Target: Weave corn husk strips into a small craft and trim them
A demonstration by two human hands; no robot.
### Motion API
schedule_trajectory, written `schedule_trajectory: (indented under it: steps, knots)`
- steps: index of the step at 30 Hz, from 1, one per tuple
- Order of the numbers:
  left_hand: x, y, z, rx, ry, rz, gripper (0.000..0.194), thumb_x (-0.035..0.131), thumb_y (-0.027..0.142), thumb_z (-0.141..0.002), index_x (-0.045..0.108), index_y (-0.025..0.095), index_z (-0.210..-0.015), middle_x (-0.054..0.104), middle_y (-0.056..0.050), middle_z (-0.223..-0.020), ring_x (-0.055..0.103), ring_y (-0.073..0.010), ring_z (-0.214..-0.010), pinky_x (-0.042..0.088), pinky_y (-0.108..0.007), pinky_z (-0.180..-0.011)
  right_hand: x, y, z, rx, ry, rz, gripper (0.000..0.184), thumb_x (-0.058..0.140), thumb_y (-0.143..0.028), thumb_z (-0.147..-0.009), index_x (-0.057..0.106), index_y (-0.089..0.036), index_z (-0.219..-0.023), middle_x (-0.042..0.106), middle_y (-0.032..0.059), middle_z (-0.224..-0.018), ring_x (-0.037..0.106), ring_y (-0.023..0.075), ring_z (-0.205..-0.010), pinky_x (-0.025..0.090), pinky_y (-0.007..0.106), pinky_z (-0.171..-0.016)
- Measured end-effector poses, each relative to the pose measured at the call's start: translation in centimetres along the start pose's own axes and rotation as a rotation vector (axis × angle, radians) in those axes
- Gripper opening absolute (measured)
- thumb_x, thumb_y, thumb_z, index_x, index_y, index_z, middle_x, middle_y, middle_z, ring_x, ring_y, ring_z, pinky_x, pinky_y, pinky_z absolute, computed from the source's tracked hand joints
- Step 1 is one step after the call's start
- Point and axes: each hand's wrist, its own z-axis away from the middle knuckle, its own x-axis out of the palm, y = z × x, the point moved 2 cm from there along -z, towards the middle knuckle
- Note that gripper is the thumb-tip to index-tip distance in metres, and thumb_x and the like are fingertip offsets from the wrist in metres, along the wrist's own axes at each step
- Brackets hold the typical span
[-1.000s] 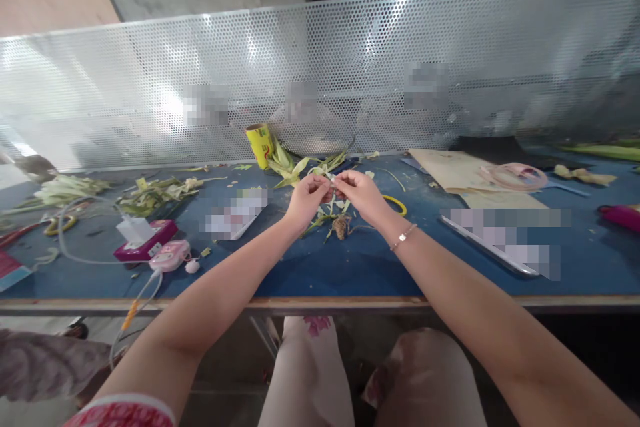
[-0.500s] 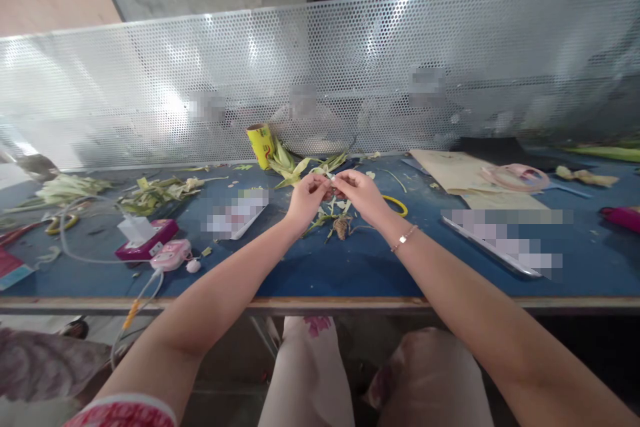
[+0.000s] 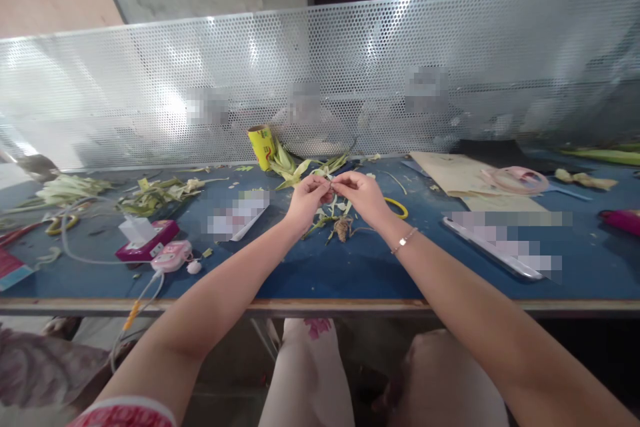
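My left hand (image 3: 311, 199) and my right hand (image 3: 361, 195) meet fingertip to fingertip above the blue table (image 3: 345, 273). Both are closed in a pinch. Whatever lies between the fingers is too small to make out. Just below them on the table sits a small bundle of green and pale plant scraps with a brown, dry, tangled clump (image 3: 343, 228). A yellow ring (image 3: 400, 208), partly hidden by my right hand, lies beside that wrist. Behind my hands are pale green corn husks (image 3: 295, 172) next to a yellow cardboard tube (image 3: 261, 147).
A perforated metal screen (image 3: 320, 67) runs along the table's back. To the left are husk piles (image 3: 157, 195), a purple power block (image 3: 149, 240) with cables and a pink case (image 3: 171, 256). Blurred flat objects flank my hands. Brown paper (image 3: 455, 170) and a pink ring of tape (image 3: 515, 180) lie right.
My fingertips stay together, with the right fingers curled slightly differently. A whitish bit that showed between them is now hardly visible. The table's things have not moved.
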Motion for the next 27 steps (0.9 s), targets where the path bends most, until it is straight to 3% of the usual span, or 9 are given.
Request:
schedule_trajectory:
  steps: [14,20,27]
  knots:
    - [-0.13,-0.29,-0.23,-0.006,0.037,0.003,0.018,0.070,0.020,-0.064,0.053,0.016,-0.067,0.056,0.004,-0.054,0.053,-0.0064,-0.052,0.046,-0.022,-0.060,0.13,-0.18,0.13,0.033,0.016,0.004,0.018,0.067,-0.035,-0.067,0.066,-0.019,-0.075,0.069,0.0042,-0.077,0.063,0.0191,-0.075,0.049,0.035,-0.074]
    - [-0.18,-0.21,-0.27,-0.009,0.039,0.017,0.012,0.067,0.015,-0.064,0.055,0.015,-0.066,0.057,0.004,-0.053,0.053,-0.0062,-0.052,0.045,-0.021,-0.059,0.20,0.14,0.15,0.059,0.032,0.019,0.018,0.064,-0.036,-0.069,0.067,-0.020,-0.075,0.067,0.0031,-0.071,0.060,0.0171,-0.067,0.048,0.033,-0.066]
    - [-0.29,-0.31,-0.30,-0.028,0.040,0.026,0.015,0.068,0.023,-0.066,0.055,0.015,-0.066,0.059,0.002,-0.057,0.055,-0.0074,-0.055,0.046,-0.023,-0.061,0.24,0.19,0.12,0.068,0.029,-0.004,0.019,0.066,-0.037,-0.067,0.066,-0.019,-0.074,0.067,0.0033,-0.072,0.059,0.0170,-0.068,0.047,0.033,-0.068]
